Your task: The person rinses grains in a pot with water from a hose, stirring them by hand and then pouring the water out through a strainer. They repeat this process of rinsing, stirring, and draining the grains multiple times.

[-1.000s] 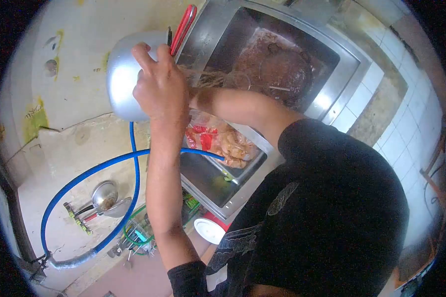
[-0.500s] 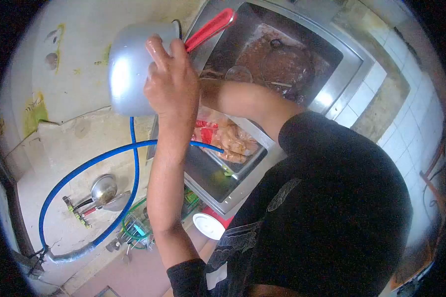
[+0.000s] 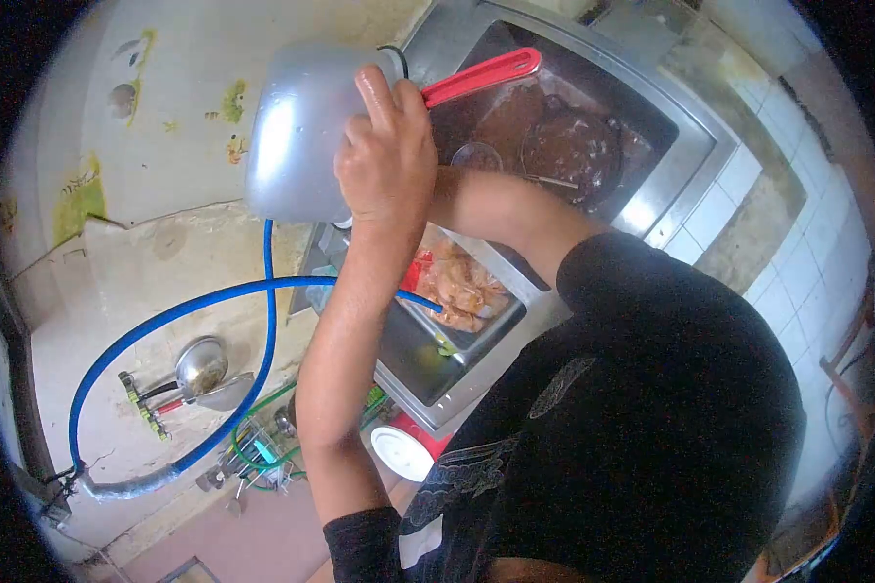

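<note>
A silver metal pot with a red handle is held up, tilted on its side, at the upper left. My left hand is at its rim near the handle's base, with most fingers curled and one stretched along the pot wall. My right forearm passes behind my left wrist toward the pot. My right hand is hidden there, so its fingers cannot be made out.
Below is a steel double sink. One basin holds brownish water and a bowl-like item; the other holds food in plastic. A blue hose loops across. Pans hang on the wall, near a white-lidded red container.
The pot, its red handle and my left hand have shifted right and slightly down in view. The sink and wall have shifted a little too.
</note>
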The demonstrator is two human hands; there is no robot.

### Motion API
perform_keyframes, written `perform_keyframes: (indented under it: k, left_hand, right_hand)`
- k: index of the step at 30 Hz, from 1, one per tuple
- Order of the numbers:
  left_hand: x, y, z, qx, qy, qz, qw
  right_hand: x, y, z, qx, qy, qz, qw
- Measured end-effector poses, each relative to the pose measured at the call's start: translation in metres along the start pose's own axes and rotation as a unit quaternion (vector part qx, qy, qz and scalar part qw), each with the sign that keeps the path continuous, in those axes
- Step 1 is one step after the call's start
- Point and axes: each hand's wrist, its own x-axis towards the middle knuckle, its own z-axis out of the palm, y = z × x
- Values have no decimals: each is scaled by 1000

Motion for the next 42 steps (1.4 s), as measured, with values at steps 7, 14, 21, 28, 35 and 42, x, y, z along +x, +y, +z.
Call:
perform_keyframes:
  k: [7,14,21,28,35,42]
  left_hand:
    - [-5,7,0,-12,-52,1,999]
    - [-11,7,1,-27,-29,0,999]
    - [24,-31,-40,-51,-34,-1,998]
    - [29,-26,-71,-14,-13,-78,997]
    - [-48,25,8,-297,-137,-63,943]
    - [-204,12,50,-390,-40,-386,835]
  right_hand:
    - [-5,4,1,2,-8,-1,1000]
    - [-10,9,-1,4,-8,0,1000]
    - [-12,14,7,24,-8,-4,1000]
    - [9,66,69,191,-8,-29,981]
    - [7,198,176,593,11,58,803]
    - [-35,261,57,-27,-115,257,959]
